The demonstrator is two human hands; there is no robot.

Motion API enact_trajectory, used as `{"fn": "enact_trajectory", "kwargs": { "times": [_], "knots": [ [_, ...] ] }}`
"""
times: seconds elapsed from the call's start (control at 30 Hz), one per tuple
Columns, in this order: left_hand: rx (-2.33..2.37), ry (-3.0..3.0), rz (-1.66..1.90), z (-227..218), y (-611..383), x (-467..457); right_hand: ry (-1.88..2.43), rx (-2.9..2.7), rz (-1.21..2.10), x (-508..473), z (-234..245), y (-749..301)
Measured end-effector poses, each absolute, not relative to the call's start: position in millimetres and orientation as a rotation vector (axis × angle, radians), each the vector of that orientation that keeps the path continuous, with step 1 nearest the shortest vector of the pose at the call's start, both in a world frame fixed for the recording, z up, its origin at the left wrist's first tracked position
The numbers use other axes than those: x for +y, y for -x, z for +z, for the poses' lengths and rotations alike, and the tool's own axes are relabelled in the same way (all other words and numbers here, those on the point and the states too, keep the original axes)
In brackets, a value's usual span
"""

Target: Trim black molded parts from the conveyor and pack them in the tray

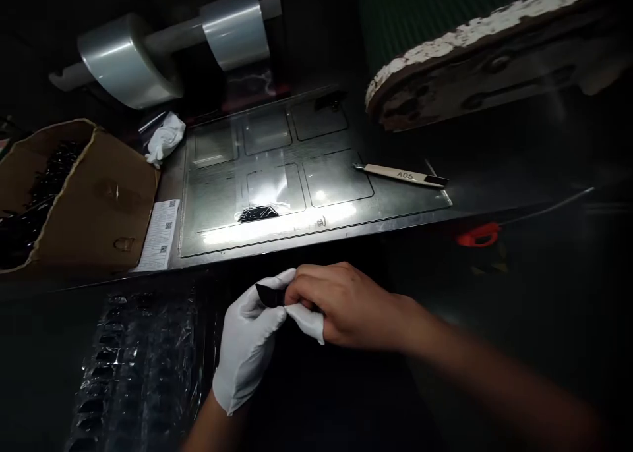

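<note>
My left hand [247, 340], in a white glove, grips a small black glossy part [268, 296] between thumb and fingers in front of the bench edge. My right hand [346, 304] is mostly bare, with a white covering on the thumb. Its fingers are closed on the right end of the same part, so that end is hidden. Another black part [258, 213], with clear film about it, lies on the metal plate [336, 221] beyond my hands. To its right rests a slim pale-handled tool [403, 175] marked A05.
Clear film rolls [123, 60] hang at the back left. An open cardboard box [106, 195] of black pieces stands left, beside a printed sheet [161, 234] and crumpled white cloth [167, 138]. Below is a clear plastic tray [143, 373] with black parts. A green-ribbed machine [469, 50] overhangs the right.
</note>
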State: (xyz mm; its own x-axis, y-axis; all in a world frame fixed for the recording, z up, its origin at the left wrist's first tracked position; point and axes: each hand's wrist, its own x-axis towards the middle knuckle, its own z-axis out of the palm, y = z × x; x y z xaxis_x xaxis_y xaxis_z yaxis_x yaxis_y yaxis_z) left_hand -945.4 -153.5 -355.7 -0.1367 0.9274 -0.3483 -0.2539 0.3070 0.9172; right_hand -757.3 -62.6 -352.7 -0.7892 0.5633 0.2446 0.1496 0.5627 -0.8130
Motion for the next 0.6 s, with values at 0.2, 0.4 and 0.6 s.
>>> {"fn": "enact_trajectory", "kwargs": {
  "times": [0.2, 0.4, 0.6],
  "knots": [
    [1.528, -0.798, 1.043, -341.9, 946.8, -148.5, 0.696, -2.077, 1.406, -64.7, -370.8, 767.6],
    [1.52, -0.85, 1.089, -336.3, 958.0, -140.0, 0.545, -0.614, 2.147, -77.7, -384.3, 779.9],
    [1.788, -0.809, 1.042, -337.4, 973.8, -128.7, 0.423, -0.452, 2.05, -79.0, -386.5, 788.9]
  ]
}}
